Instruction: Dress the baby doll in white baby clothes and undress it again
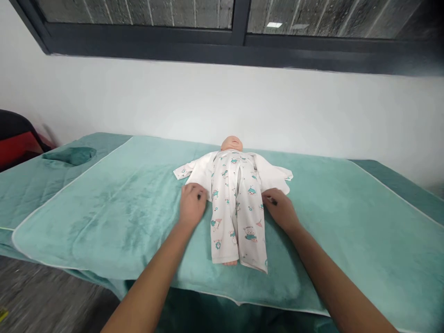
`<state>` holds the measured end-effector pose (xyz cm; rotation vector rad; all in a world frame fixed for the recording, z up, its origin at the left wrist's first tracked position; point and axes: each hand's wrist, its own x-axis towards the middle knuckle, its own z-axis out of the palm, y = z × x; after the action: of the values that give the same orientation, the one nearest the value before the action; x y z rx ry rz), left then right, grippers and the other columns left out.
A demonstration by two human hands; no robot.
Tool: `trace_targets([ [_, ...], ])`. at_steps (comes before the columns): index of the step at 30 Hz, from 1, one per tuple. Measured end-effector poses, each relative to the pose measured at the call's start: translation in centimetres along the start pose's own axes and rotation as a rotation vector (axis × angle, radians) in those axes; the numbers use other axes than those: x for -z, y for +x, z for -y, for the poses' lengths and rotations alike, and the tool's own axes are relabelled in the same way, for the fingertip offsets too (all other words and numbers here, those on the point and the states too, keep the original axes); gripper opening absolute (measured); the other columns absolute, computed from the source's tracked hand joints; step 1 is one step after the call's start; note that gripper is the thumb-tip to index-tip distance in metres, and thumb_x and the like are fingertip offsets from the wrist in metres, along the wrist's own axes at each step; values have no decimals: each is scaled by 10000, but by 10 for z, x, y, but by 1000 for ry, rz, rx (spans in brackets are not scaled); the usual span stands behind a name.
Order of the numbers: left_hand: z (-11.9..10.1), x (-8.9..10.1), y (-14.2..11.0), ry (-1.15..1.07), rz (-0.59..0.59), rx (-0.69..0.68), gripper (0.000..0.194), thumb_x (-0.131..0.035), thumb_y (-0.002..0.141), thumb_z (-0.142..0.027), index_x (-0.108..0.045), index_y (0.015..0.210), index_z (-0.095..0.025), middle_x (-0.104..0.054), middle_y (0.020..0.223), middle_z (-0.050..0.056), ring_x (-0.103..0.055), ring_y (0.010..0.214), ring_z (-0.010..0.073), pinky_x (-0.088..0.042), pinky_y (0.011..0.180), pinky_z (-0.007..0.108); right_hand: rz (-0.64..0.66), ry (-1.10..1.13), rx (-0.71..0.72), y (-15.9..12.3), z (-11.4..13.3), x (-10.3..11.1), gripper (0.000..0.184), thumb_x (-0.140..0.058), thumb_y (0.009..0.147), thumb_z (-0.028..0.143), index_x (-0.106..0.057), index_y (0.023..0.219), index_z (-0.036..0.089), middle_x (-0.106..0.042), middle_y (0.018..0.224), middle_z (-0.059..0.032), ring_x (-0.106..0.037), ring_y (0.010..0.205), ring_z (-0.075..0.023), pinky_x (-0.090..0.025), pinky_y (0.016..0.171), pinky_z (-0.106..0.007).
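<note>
A baby doll lies on its back, head toward the wall. Printed baby trousers stretch over its front from chest to feet, hiding most of the body. Beneath them a white baby shirt spreads out, sleeves to both sides. My left hand is closed with curled fingers at the shirt's lower left edge. On the other side my right hand is closed at the shirt's lower right edge, beside the trousers. Both sets of fingertips are partly hidden. A few toes show below one trouser leg.
A green plush blanket with pale piping covers the table, its front edge hanging down. At the far left lies a crumpled dark green cloth, near a red and black chair. A white wall and a dark-framed window stand behind.
</note>
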<state>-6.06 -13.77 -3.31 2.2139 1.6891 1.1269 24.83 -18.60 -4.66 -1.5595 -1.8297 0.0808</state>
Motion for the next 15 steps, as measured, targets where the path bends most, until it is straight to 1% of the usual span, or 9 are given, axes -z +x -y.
trace_targets([
  [1,2,-1,5,30,-57,87,218,-486,886,-222,-702,879,-189,-648,1030,85,-529,1043,259,-452,948,404,-97,-46,-56,5,-11,2,180,-496,864,288,-641,941,213,-647,1009,-84,-549,992,-253,-424,906,-389],
  [3,5,-3,14,124,-134,222,261,-475,896,-262,-678,1023,-157,-633,1104,117,-528,1079,288,-448,953,423,-262,-170,-208,16,-32,6,320,-529,845,393,-633,1061,181,-629,1109,-133,-521,1087,-296,-394,967,-431],
  [4,6,-4,18,170,-145,263,296,-478,897,-280,-656,1090,-143,-626,1141,131,-525,1102,303,-443,959,438,-287,-212,-297,21,-41,8,389,-537,832,432,-625,1099,162,-623,1128,-153,-520,1097,-310,-395,963,-440],
  [5,5,-6,21,208,-142,293,328,-482,897,-293,-632,1141,-134,-623,1167,141,-522,1123,316,-437,965,452,-270,-231,-387,26,-47,10,445,-540,824,467,-621,1123,148,-624,1134,-168,-532,1086,-318,-404,945,-443],
  [7,3,-9,25,268,-121,327,353,-482,899,-303,-605,1184,-135,-628,1185,146,-521,1144,335,-428,965,476,-176,-205,-550,34,-54,13,491,-548,808,521,-630,1124,153,-644,1111,-171,-567,1049,-324,-420,909,-446],
  [9,0,-10,26,303,-108,335,340,-465,907,-297,-600,1183,-152,-637,1187,139,-527,1141,343,-428,948,486,-108,-68,-664,42,-50,16,468,-630,741,517,-658,1056,172,-663,1087,-166,-576,1064,-343,-419,905,-455],
  [11,-1,-10,25,310,-102,329,328,-428,919,-266,-597,1183,-168,-646,1187,127,-536,1134,336,-430,932,480,-83,152,-704,52,-38,19,421,-711,657,469,-677,963,182,-681,1058,-152,-584,1064,-352,-436,884,-446],
  [13,-1,-9,24,299,-97,330,329,-401,922,-231,-592,1185,-180,-654,1180,116,-547,1127,324,-429,926,470,-55,388,-671,64,-18,23,390,-698,665,481,-677,921,188,-697,1009,-117,-617,987,-316,-476,810,-402],
  [15,0,-8,23,286,-96,341,324,-400,919,-222,-590,1179,-186,-659,1175,112,-554,1128,316,-425,931,464,-57,580,-581,77,9,28,402,-631,731,529,-668,954,197,-701,971,-75,-635,881,-257,-493,723,-352],
])
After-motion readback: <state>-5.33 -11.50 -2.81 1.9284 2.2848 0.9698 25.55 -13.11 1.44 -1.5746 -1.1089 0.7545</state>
